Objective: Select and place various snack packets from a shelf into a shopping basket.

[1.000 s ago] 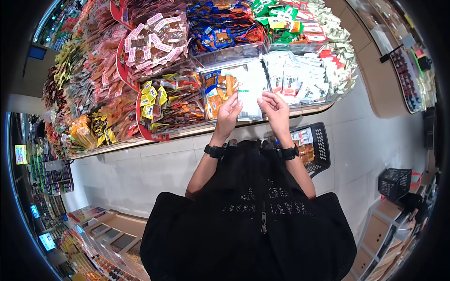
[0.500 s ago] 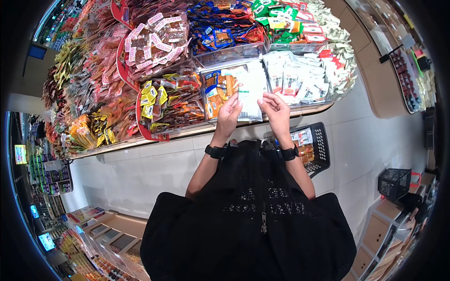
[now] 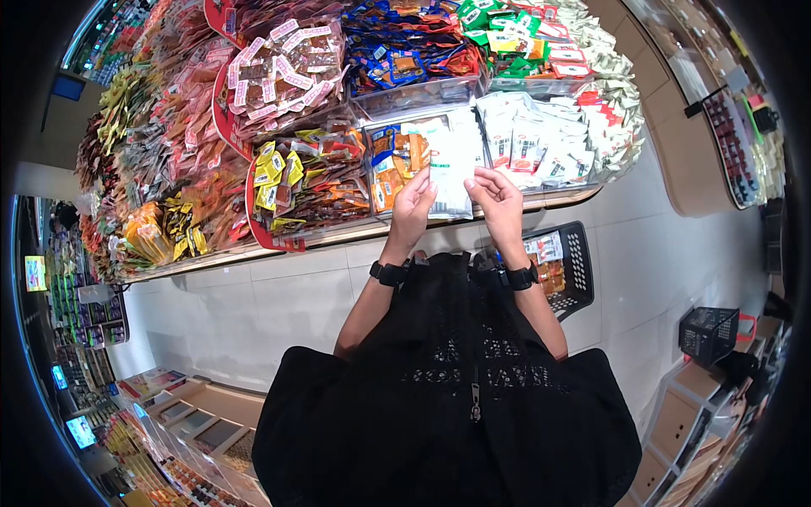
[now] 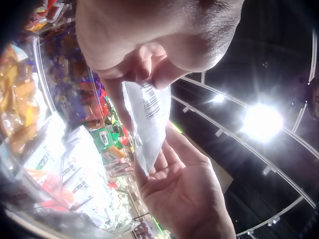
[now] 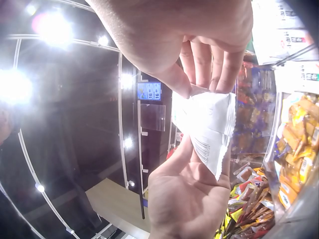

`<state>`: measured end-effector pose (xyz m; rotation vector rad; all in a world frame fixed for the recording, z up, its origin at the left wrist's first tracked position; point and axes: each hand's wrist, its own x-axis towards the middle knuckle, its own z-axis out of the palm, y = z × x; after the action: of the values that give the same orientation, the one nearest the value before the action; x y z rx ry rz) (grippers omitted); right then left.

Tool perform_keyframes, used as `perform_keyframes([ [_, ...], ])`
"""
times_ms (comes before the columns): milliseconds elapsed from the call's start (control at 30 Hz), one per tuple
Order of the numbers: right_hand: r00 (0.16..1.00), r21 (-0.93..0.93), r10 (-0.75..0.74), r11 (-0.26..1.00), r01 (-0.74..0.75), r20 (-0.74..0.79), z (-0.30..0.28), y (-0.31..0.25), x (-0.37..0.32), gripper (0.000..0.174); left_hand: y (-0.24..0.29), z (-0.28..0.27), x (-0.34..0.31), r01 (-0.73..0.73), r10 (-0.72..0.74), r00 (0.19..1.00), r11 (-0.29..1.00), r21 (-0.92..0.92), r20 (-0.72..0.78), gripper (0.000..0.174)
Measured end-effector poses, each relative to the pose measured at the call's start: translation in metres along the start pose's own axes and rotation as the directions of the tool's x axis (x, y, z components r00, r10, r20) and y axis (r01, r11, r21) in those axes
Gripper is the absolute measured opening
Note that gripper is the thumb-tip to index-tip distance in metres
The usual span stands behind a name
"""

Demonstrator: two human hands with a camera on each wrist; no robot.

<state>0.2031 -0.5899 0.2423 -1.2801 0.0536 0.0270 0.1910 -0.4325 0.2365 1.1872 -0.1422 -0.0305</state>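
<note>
A white snack packet (image 3: pixel 450 193) is held up between both hands over the front of the display. On its left side, the left hand (image 3: pixel 412 206) pinches the edge between thumb and fingers. The right hand (image 3: pixel 497 204) pinches the opposite edge. In the left wrist view a barcode shows on the packet (image 4: pixel 149 122), close to the left thumb. The packet (image 5: pixel 209 124) looks bent in the right wrist view, its crimped edge facing the bins. Behind it lie a bin of orange snack packets (image 3: pixel 389 182) and a bin of white packets (image 3: pixel 541 139).
Bins of yellow packets (image 3: pixel 277 182), blue packets (image 3: pixel 397 63) and green packets (image 3: pixel 498 38) fill the display. A black shopping basket (image 3: pixel 579 269) with packets inside stands below the right forearm. Another black basket (image 3: pixel 708 332) is farther right on the tiled floor (image 3: pixel 220 329).
</note>
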Motion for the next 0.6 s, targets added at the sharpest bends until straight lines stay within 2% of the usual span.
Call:
perform_keyframes([
  [267,1.000,0.013,-0.011,1.000,0.011,-0.004,0.001,0.003,-0.002,0.031,-0.004,-0.005,0.000,0.029,-0.029,1.000,0.999,-0.022,-0.001,0.042],
  [333,0.999,0.006,-0.022,1.000,0.023,-0.035,0.001,0.007,-0.002,0.030,-0.005,-0.005,0.001,-0.002,0.013,0.994,0.995,0.098,-0.109,0.043],
  [367,0.998,-0.024,-0.042,0.999,0.041,-0.052,0.000,0.011,-0.001,0.030,-0.005,-0.007,0.002,-0.026,0.038,0.993,0.994,0.103,-0.112,0.046],
  [467,0.993,-0.101,-0.052,0.994,0.041,-0.109,0.005,0.010,-0.006,0.029,-0.001,-0.008,0.000,0.035,-0.014,0.995,0.980,0.198,-0.103,0.045],
  [533,0.989,-0.109,-0.051,0.993,0.036,-0.140,0.009,0.012,-0.010,0.028,-0.008,-0.013,0.001,0.025,-0.004,0.997,0.967,0.254,-0.081,0.047],
  [600,0.986,-0.095,-0.049,0.995,0.034,-0.161,0.014,0.013,-0.014,0.027,-0.015,-0.015,0.002,-0.066,0.076,0.997,0.876,0.478,-0.001,0.050],
])
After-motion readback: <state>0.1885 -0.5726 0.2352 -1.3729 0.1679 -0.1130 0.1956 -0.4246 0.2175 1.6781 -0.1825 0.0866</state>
